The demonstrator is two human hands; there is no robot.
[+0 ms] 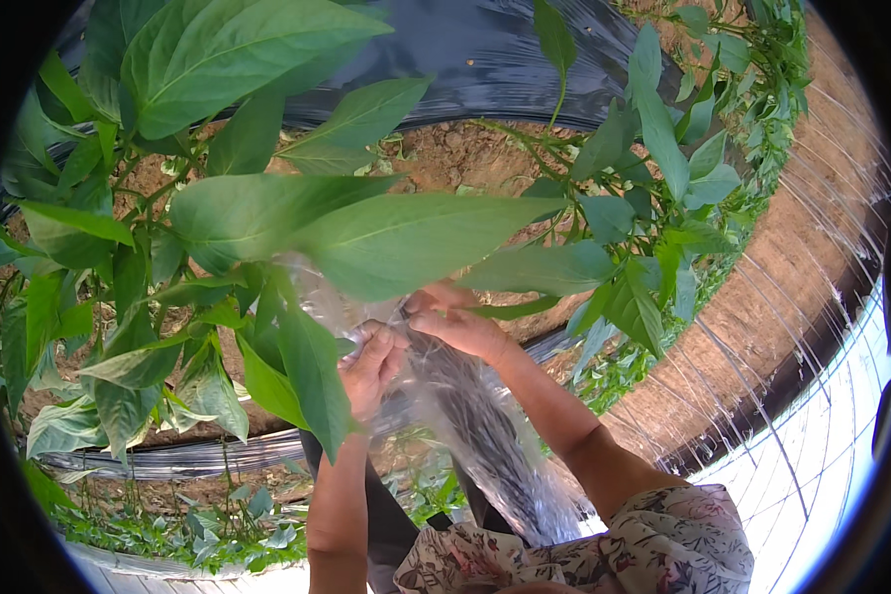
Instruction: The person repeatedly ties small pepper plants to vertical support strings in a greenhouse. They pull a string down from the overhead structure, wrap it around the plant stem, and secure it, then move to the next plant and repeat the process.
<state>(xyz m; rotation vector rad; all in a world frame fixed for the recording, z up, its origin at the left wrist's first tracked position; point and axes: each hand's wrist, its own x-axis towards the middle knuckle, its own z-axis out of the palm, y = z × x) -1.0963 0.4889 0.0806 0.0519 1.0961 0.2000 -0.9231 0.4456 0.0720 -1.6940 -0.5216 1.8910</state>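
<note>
My left hand (372, 364) is closed around thin, clear plastic strands (327, 293) in the middle of the view. Beside it, my right hand (464, 327) pinches the upper end of a bundle of shiny plastic strands (482, 431), its fingers partly hidden by a leaf. From my hands the bundle hangs down toward my waist, in front of dark trousers. A large green leaf (423, 237) of a pepper-like plant spreads just above both hands. More of this leafy plant (141, 297) stands close to my left hand and overlaps my left forearm.
A second leafy plant (624, 215) grows to the right of my right hand. Black plastic mulch film (475, 63) covers ground at the top, with bare soil (453, 152) below it. Along the right run several thin strings (779, 297) near a bright translucent wall (802, 453).
</note>
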